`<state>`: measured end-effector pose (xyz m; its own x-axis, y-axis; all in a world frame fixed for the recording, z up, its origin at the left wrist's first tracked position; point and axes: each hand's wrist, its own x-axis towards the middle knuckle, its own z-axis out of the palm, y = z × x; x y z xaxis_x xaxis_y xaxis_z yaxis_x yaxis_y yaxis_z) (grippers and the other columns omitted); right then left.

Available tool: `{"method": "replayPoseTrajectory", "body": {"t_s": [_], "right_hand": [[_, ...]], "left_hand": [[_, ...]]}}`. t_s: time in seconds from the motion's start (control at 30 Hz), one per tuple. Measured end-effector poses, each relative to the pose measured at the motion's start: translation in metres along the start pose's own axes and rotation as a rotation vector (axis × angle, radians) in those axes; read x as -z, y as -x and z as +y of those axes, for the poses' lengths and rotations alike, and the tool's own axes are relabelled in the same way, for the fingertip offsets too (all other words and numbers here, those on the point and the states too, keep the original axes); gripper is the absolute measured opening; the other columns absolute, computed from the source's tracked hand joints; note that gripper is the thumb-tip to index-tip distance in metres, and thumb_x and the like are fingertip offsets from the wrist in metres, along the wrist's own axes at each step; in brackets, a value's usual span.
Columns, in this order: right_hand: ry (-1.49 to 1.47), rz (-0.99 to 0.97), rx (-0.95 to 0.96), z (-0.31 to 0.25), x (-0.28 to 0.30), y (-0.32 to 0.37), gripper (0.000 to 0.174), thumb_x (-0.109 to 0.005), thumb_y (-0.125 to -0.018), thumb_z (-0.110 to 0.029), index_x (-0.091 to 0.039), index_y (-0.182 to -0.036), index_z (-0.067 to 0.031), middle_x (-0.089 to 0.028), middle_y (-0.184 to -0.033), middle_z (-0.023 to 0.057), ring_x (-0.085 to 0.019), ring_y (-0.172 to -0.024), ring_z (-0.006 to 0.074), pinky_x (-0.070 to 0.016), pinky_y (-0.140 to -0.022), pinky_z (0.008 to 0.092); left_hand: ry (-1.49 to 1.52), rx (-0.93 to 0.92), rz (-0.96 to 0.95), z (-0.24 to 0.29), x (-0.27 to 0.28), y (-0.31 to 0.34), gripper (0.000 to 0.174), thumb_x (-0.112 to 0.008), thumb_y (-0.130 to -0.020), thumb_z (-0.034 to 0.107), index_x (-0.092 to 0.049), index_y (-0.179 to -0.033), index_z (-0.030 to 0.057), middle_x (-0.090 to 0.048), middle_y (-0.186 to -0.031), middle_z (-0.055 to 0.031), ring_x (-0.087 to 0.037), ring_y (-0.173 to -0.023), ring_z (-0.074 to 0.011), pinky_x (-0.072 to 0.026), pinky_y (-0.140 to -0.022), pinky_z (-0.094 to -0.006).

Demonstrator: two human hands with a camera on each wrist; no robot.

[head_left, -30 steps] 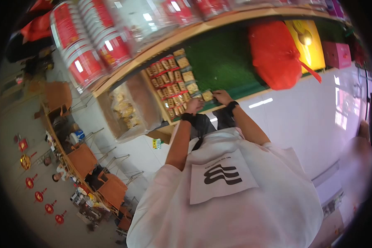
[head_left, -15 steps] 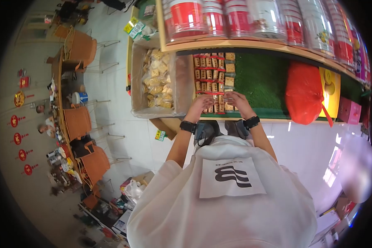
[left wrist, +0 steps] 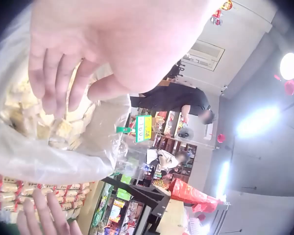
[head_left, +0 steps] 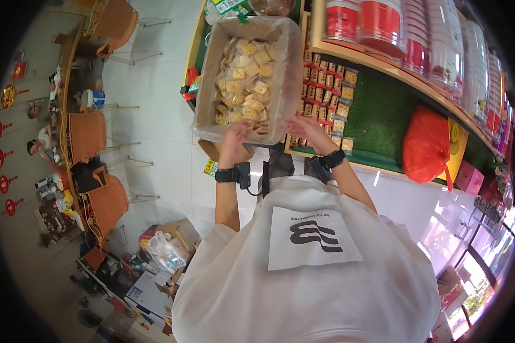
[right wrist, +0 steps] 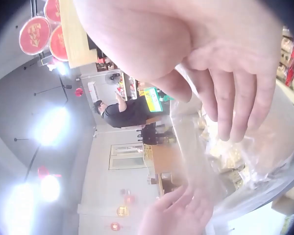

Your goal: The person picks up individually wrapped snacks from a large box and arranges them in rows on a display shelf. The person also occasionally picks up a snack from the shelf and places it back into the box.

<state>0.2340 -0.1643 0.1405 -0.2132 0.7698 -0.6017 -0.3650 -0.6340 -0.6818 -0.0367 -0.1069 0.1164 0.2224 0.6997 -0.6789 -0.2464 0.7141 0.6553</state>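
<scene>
My left hand [head_left: 235, 139] is over the near edge of a plastic-lined carton [head_left: 289, 74], its fingers loosely bent and holding nothing. Inside the carton lies a heap of small clear-wrapped yellowish snack packets [head_left: 252, 86]. At the carton's near right corner is my right hand [head_left: 309, 132], fingers extended and nothing in them; it partly covers the display beside the carton. Rows of red-trimmed packaged snacks [head_left: 319, 93] stand there, with a column of square yellowish packets [head_left: 347, 92] along their right. In the left wrist view, the left hand's fingers [left wrist: 54, 73] overlap the heap.
Green turf [head_left: 375, 114] lines the display right of the rows. A tied red bag [head_left: 425, 143] sits on it, against a yellow box [head_left: 456, 146]. Above, a wooden shelf [head_left: 377, 60] bears red-labelled clear canisters [head_left: 381, 26]. Price cards [head_left: 226, 6] stand behind the carton.
Both hands have moved left, from the near ends of the snack rows to the carton. One second ago they were at a square yellowish packet at the column's near end. The view has turned left.
</scene>
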Motion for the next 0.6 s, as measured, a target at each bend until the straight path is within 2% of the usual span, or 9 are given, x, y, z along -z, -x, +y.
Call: {"method": "replayPoseTrajectory", "body": {"t_s": [0.1,0.27,0.47,0.57,0.6], "right_hand": [[0.049,-0.024,0.027,-0.001,-0.021,-0.022,0.041,-0.041,-0.1,-0.031,-0.056,-0.122,0.001,-0.065,-0.114,0.0133,-0.061,-0.107,0.0203,-0.0452,-0.096,0.0312],[-0.042,-0.031,-0.008,-0.002,-0.046,-0.062,0.045,-0.043,-0.099,-0.03,-0.05,-0.129,0.0029,-0.055,-0.129,0.0149,-0.054,-0.119,0.0234,-0.0407,-0.103,0.0341],[-0.041,0.086,-0.194,0.012,-0.063,-0.121,0.056,-0.046,-0.096,-0.039,-0.044,-0.136,0.0004,-0.047,-0.138,0.0125,-0.043,-0.129,0.0214,-0.0331,-0.108,0.0333],[-0.018,0.224,-0.252,0.03,-0.068,-0.159,0.055,-0.045,-0.096,-0.04,-0.045,-0.134,-0.0008,-0.047,-0.136,0.0119,-0.043,-0.128,0.0208,-0.0318,-0.108,0.0333],[0.011,0.27,-0.266,0.031,-0.072,-0.168,0.053,-0.045,-0.096,-0.039,-0.047,-0.133,-0.0013,-0.05,-0.132,0.0115,-0.045,-0.124,0.0201,-0.0335,-0.106,0.0328]], "left_hand": [[-0.061,-0.007,-0.016,0.023,0.021,-0.003,0.037,-0.045,-0.095,0.026,-0.056,-0.121,0.0027,-0.064,-0.114,-0.0078,-0.059,-0.104,-0.018,-0.0443,-0.091,-0.0296],[-0.038,0.09,-0.017,0.047,0.056,-0.03,0.044,-0.043,-0.095,0.031,-0.05,-0.128,0.0021,-0.06,-0.121,-0.0117,-0.058,-0.109,-0.0211,-0.0442,-0.093,-0.0315],[-0.005,0.216,-0.046,0.068,0.08,-0.073,0.054,-0.044,-0.095,0.036,-0.042,-0.133,-0.0027,-0.054,-0.128,-0.0173,-0.055,-0.115,-0.027,-0.0427,-0.098,-0.0349],[-0.015,0.329,-0.044,0.073,0.077,-0.103,0.06,-0.046,-0.093,0.04,-0.041,-0.132,-0.0047,-0.051,-0.13,-0.0189,-0.054,-0.116,-0.0283,-0.0414,-0.1,-0.0376],[-0.025,0.356,-0.041,0.069,0.078,-0.116,0.062,-0.047,-0.093,0.041,-0.041,-0.133,-0.0052,-0.051,-0.13,-0.0191,-0.053,-0.117,-0.0284,-0.0411,-0.1,-0.0384]]}}
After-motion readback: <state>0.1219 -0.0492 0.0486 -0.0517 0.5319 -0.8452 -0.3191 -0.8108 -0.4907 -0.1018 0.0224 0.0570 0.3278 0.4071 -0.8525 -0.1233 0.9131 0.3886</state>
